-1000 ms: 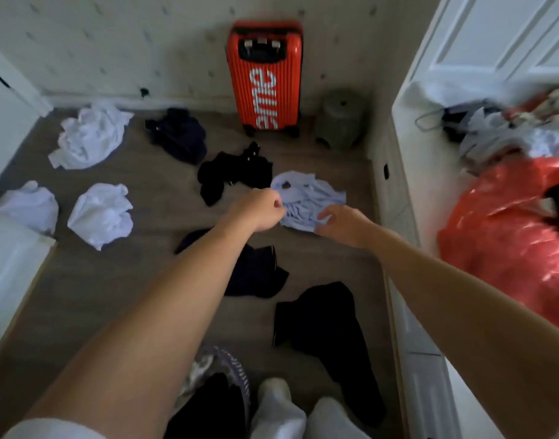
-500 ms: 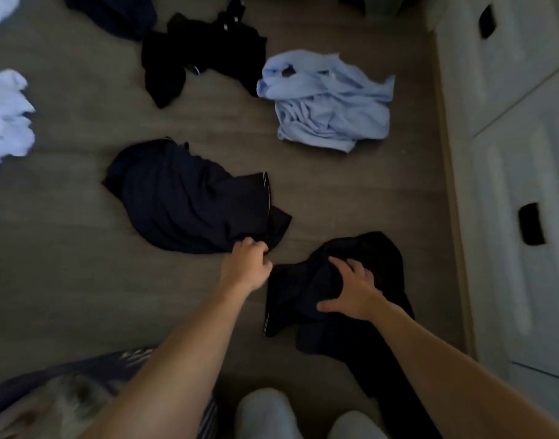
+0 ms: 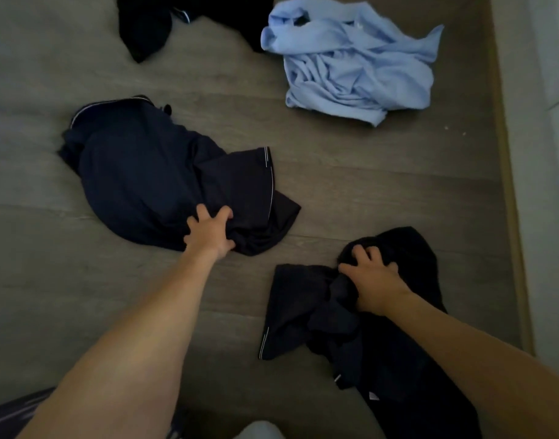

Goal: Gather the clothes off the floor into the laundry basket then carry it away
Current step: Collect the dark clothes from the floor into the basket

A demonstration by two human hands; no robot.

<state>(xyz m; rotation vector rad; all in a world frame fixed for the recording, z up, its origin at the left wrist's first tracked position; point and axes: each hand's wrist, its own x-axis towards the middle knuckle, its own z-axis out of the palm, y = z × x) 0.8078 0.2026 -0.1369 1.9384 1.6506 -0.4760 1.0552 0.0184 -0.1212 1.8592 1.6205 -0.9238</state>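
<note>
Gathering step: navy shorts [image 3: 164, 179] are bunched in the left grip [image 3: 210, 232], black garment [image 3: 395, 299] clenched in the right grip [image 3: 371, 280]; both to be lifted next, basket unseen.

You see a navy garment [image 3: 151, 172] with white piping; a pale blue shirt [image 3: 357, 68]; a black garment [image 3: 395, 337]. The wood-grain floor [image 3: 50, 280] is grey-brown.

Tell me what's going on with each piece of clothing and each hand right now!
Left hand: fingers closed on the navy garment.
Navy garment: crumpled on the floor, bunched where gripped.
Right hand: fingers closed on the black garment.
Black garment: on the floor, bunched under the grip.
Blue shirt: crumpled on the floor, untouched.
Black clothing at the top: on the floor, partly out of view.
</note>
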